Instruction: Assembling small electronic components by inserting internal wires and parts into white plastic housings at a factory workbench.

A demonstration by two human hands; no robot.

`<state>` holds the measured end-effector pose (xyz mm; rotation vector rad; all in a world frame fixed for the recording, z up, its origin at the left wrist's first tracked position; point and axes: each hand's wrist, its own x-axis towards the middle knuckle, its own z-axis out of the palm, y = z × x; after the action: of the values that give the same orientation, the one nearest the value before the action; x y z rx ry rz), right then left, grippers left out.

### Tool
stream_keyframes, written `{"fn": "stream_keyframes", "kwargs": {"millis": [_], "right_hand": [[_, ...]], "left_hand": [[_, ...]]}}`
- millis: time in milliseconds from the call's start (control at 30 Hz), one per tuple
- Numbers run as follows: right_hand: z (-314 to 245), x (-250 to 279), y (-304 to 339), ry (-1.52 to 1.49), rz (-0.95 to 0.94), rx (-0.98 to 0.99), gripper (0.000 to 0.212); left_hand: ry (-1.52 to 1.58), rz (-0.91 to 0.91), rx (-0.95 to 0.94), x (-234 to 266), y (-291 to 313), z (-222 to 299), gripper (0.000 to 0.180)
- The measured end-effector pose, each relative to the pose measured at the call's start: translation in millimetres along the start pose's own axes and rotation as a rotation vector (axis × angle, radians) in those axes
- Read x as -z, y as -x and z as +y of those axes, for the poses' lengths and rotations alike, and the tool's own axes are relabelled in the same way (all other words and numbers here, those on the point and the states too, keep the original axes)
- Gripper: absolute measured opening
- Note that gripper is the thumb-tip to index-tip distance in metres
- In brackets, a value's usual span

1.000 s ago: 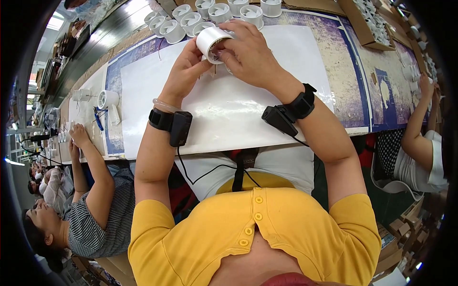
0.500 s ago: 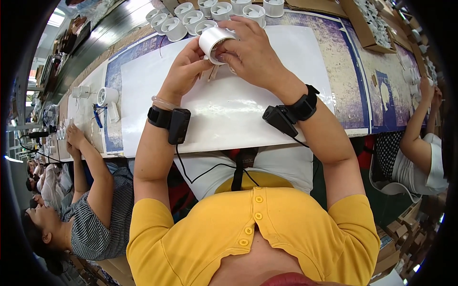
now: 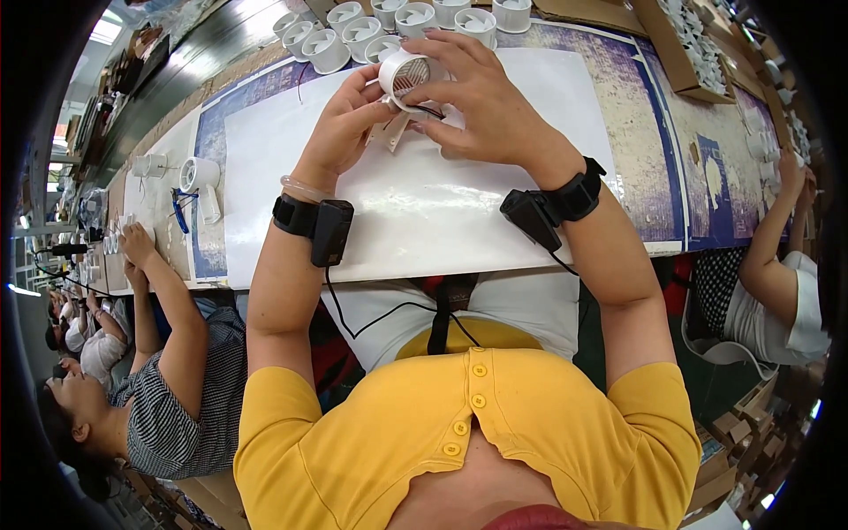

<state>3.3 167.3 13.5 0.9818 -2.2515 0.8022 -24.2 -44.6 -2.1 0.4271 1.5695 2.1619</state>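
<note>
Above the white sheet, both hands hold a small white round fan housing [image 3: 405, 74], tilted so that its slatted grille shows. My left hand [image 3: 344, 122] pinches its left side between thumb and fingers. My right hand [image 3: 481, 102] curves around the right side, with fingers over the top and across the grille and the thumb lower down, by a short dark wire [image 3: 430, 111]. A flat white plastic piece [image 3: 389, 135] juts out below the housing; how it joins on is hidden. Behind my hands, several similar white fan housings [image 3: 360, 32] with blades stand grouped together.
A white sheet [image 3: 424, 212] covers the table before me. To the left lie blue-handled pliers [image 3: 180, 212] and another white housing [image 3: 200, 175]. A cardboard box of white parts [image 3: 685, 53] stands far right. Co-workers' hands [image 3: 139, 247] are busy at both sides.
The fan housing has turned, so its grille now faces me. My right hand has shifted slightly right, its fingers wider apart and no longer inside the opening. The dark wire has come into view.
</note>
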Motion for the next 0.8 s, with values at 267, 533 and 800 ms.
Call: {"fn": "stream_keyframes", "kwargs": {"millis": [267, 533, 800], "right_hand": [[0.9, -2.2, -0.7, -0.029, 0.010, -0.029, 0.018], [6.3, -2.0, 0.0, -0.083, 0.036, -0.059, 0.017], [0.8, 3.5, -3.2, 0.002, 0.044, 0.036, 0.017]], "left_hand": [[-0.044, -0.153, -0.088, -2.1, 2.9, 1.1, 0.059], [-0.187, -0.192, -0.132, 1.0, -0.4, -4.8, 0.059], [-0.182, -0.182, -0.107, 6.7, -1.6, -7.6, 0.061]]}}
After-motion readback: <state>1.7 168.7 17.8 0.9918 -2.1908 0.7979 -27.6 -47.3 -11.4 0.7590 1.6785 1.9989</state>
